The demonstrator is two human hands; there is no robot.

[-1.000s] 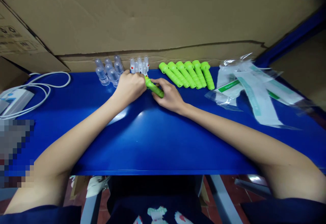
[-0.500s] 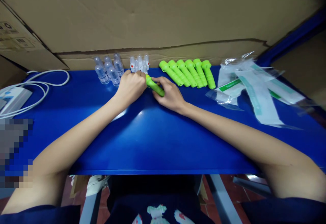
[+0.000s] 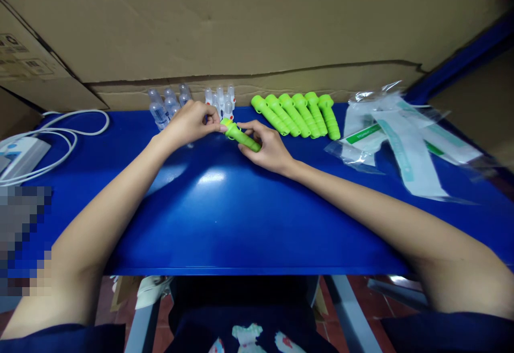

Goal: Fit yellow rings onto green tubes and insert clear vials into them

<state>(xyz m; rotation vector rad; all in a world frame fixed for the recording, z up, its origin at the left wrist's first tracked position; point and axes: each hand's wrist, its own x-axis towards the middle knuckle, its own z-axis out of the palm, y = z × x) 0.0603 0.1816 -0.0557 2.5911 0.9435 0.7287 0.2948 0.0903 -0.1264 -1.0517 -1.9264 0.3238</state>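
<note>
My right hand (image 3: 268, 147) is closed around a green ribbed tube (image 3: 244, 138) with a flared head, shaped like a small flashlight. The tube tilts, its head pointing up and to the left. At the head, my left hand (image 3: 193, 123) has its fingers curled, thumb and fingertip pinching at the rim. Just behind the head stand several small clear-topped pieces (image 3: 220, 97) with white bases and red dots. Clear plastic bottle-like pieces (image 3: 158, 107) stand beyond my left hand, which partly hides them. To the right lies a row of similar green ribbed tubes (image 3: 299, 116).
Clear bags with white-and-green packets (image 3: 405, 149) lie at the right of the blue table (image 3: 241, 224). A white device (image 3: 30, 155) with a looped white cable (image 3: 76, 133) is at the left. Cardboard (image 3: 241, 26) walls off the back.
My left hand has drawn back to the left and loosened from over the tube's head, so the head now shows. My right hand keeps its hold, barely moved.
</note>
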